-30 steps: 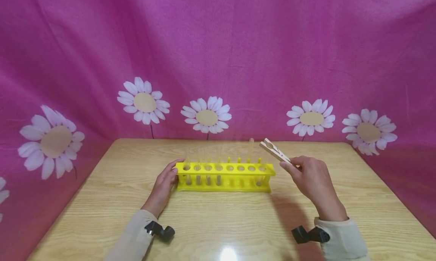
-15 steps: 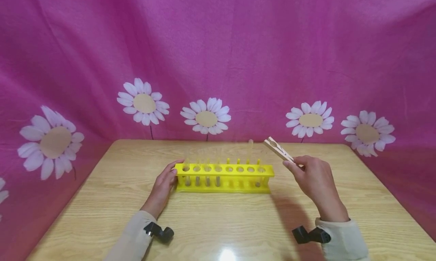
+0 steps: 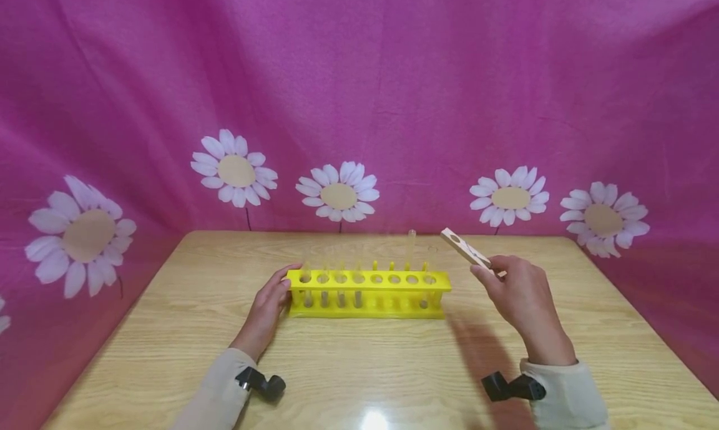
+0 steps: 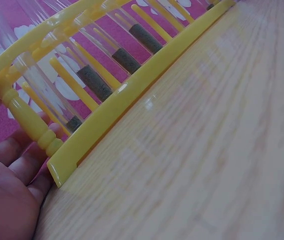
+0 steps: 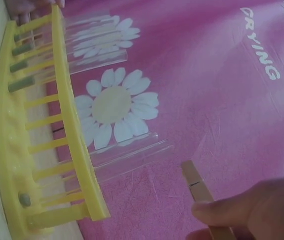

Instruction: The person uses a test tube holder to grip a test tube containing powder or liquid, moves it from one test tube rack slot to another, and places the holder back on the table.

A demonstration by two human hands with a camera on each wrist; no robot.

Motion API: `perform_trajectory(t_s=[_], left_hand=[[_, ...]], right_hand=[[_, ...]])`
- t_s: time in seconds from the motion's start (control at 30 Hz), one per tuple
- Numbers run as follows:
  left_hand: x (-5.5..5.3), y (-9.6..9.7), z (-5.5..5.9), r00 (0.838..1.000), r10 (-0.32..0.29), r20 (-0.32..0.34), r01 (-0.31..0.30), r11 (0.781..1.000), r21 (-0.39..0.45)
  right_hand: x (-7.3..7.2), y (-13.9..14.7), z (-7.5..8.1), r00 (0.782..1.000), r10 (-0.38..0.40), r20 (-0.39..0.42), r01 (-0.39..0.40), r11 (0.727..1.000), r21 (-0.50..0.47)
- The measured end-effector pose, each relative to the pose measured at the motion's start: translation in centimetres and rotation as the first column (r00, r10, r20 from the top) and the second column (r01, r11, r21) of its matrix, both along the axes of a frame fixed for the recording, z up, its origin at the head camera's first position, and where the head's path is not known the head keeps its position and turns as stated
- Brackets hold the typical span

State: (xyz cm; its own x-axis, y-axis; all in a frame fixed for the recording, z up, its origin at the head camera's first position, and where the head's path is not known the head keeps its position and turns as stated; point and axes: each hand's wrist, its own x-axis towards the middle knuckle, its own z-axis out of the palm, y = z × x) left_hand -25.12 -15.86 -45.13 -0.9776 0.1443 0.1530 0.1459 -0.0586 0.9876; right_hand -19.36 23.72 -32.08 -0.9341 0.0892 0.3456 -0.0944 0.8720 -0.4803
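My left hand (image 3: 261, 317) holds the left end of a yellow test tube rack (image 3: 371, 285), with the fingers behind its end post in the left wrist view. Several clear test tubes stand in the rack's left holes, dark grey powder (image 4: 94, 82) in their bottoms. One more tube with a little grey matter (image 3: 424, 304) is in the rightmost hole. Beside it, a test tube (image 3: 412, 249) sits higher, over the back pegs. My right hand (image 3: 522, 299) pinches a wooden test tube clamp (image 3: 466, 249) in the air, right of the rack; its two prongs lie together, apart from the tubes.
The rack stands on a light wood-grain table (image 3: 359, 361). Behind and beside the table hangs a magenta cloth (image 3: 359, 93) printed with white daisies. Several bare yellow pegs (image 3: 391, 266) rise along the rack's back. Black cameras (image 3: 261, 383) sit on both wrists.
The clamp has shifted slightly right, away from the raised tube, and its prongs, spread earlier, have come together. My left hand stays at the rack's end.
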Motion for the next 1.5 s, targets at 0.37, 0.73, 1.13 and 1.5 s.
perform_trajectory(t_s=[0.37,0.73,1.13,1.5], left_hand=[[0.0,0.0,0.0,1.0,0.01,-0.001,-0.01,1.0,-0.027],[-0.2,0.1,-0.3,1.0,-0.003,-0.004,0.003,1.0,0.004],[-0.2,0.0,-0.2,1.0,0.01,0.013,-0.01,1.0,-0.028],[-0.1,-0.1,-0.2,1.0,0.014,0.025,-0.013,0.999,-0.041]], right_hand=[[-0.1,0.1,-0.1,0.994,-0.016,0.104,0.02,0.999,-0.036],[-0.2,0.1,-0.4,0.998,-0.02,0.064,0.021,1.0,-0.01],[-0.4,0.4,-0.6,0.988,-0.053,0.148,0.054,0.999,-0.002],[-1.1,1.3,-1.7,0.968,-0.052,0.245,0.059,0.998,-0.02]])
